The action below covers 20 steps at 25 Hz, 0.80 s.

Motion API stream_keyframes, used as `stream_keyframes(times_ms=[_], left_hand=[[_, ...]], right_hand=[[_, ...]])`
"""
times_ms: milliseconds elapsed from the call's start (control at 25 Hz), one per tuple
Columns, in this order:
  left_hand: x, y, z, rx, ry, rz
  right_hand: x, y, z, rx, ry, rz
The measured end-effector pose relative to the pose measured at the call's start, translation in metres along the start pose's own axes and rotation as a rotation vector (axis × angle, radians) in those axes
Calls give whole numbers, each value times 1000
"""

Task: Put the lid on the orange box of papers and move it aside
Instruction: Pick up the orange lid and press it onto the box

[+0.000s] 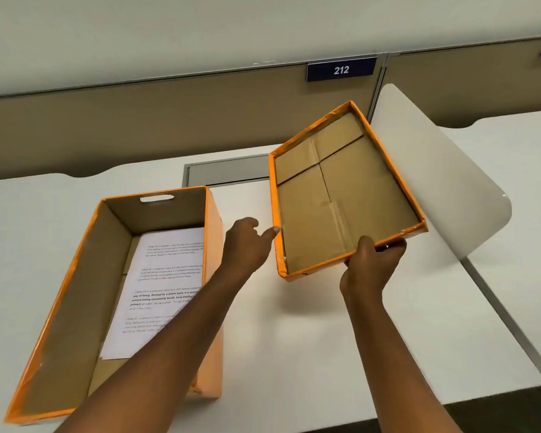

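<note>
The orange box [60, 292] stands open on the white desk at the left, with printed papers [166, 276] lying flat inside. The orange lid [341, 195] is held in the air to the right of the box, tilted so that its brown cardboard inside faces me. My right hand [369, 264] grips the lid's near edge, thumb inside the rim. My left hand [247, 245] reaches across the box's right wall, fingers loosely curled, one fingertip touching the lid's left edge.
The white desk [294, 339] runs to a beige partition at the back with a sign reading 212 [341, 70]. A grey cable tray [228, 170] sits at the desk's rear. A white divider panel [444, 182] stands behind the lid at the right.
</note>
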<state>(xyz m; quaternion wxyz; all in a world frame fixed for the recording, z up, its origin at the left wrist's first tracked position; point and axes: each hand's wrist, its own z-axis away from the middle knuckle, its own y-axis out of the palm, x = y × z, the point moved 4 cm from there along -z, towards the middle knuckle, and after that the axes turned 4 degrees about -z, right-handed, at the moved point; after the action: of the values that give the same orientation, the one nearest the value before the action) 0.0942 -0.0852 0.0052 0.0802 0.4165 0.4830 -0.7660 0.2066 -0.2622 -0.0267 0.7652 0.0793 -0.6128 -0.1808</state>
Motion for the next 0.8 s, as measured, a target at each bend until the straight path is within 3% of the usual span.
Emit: stream_keyframes(times_ms=[80,240,360,480,560,720,800], left_hand=[[-27,-45,5,-42,128,195],[-63,-104,19,174,182,602],[-62,-121,36,295,225,633],[-41,-124,45,131,132,568],[30,-175,50,163,98,642],[62,-192,40,171,48,795],[85,-210,34,218,59,841]], right_hand=[[16,10,34,30,-305,184],[27,27,107,154,-644,371],[11,38,155,355,-816,488],[-4,40,173,490,-930,608],[-21,60,261,531,-1019,757],[-19,54,247,732,-792,882],[-13,53,241,579,-619,818]])
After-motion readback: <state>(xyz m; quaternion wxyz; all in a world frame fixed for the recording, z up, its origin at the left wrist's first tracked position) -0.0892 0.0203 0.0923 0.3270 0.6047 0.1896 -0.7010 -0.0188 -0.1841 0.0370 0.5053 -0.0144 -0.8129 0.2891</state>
